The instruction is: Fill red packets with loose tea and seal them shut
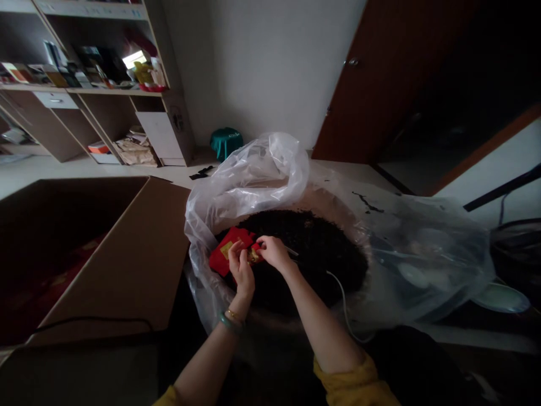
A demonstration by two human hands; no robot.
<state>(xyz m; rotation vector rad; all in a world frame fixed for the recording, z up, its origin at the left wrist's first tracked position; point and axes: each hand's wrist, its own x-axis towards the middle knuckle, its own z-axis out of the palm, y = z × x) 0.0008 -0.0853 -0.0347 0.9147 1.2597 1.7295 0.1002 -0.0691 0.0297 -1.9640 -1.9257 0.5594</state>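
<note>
A red pouch [221, 260] with a gold patch lies at the left side of a wide, bag-lined container, above dark, loose, leaf-like material [325, 254]. My left hand [242, 270] is curled against a red packet with gold print [255, 255], its fingers bent and partly hiding it. From the other side, my right hand [274, 251] pinches the upper edge of this packet. Whether the packet and the pouch are one piece, I cannot tell. A thin pale stick [291, 251] shows just beyond my right hand. Bangles circle my left wrist.
Clear plastic [253, 169] bunches up around the container's far rim. A large cardboard box [152, 248] with red items inside stands at left. A white cord [344, 299] hangs over the near right rim. Behind are shelves [122, 93], a green-covered bin [226, 143] and a brown door [380, 79].
</note>
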